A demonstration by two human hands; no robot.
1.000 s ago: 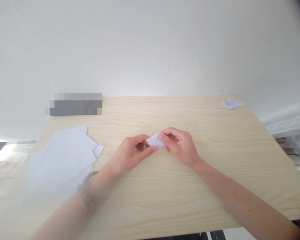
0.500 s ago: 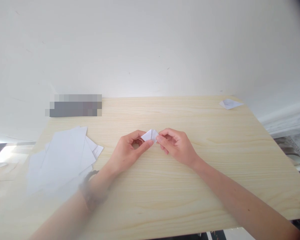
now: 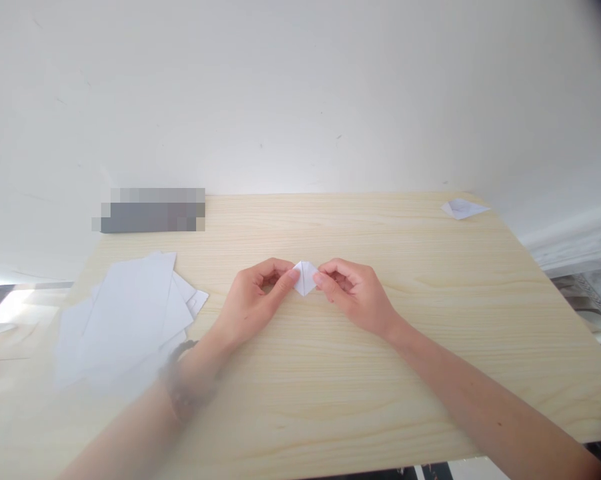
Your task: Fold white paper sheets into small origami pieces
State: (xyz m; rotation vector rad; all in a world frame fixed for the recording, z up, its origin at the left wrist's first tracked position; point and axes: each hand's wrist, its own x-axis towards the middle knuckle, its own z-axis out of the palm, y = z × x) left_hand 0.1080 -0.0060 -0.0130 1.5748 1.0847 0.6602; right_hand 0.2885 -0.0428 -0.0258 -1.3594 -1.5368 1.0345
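A small piece of folded white paper (image 3: 305, 279) is held between my two hands above the middle of the table. It is roughly diamond-shaped, with a crease running down its front. My left hand (image 3: 260, 293) pinches its left corner, the thumb lying on the near face. On the opposite corner, my right hand (image 3: 353, 290) grips with thumb and fingertips. Both sets of fingers partly cover the paper's edges, and its back face is hidden from me.
Loose white sheets (image 3: 130, 300) lie in an untidy pile on the left of the wooden table (image 3: 300, 400). Behind them sits a dark, pixelated object (image 3: 150, 217). Another folded paper piece (image 3: 463, 209) rests at the far right corner. A white wall (image 3: 300, 100) rises behind the table.
My left thumb has shifted up from the paper's lower edge to its left corner. More of the paper's lower part now shows. My right hand keeps its pinch, almost unmoved.
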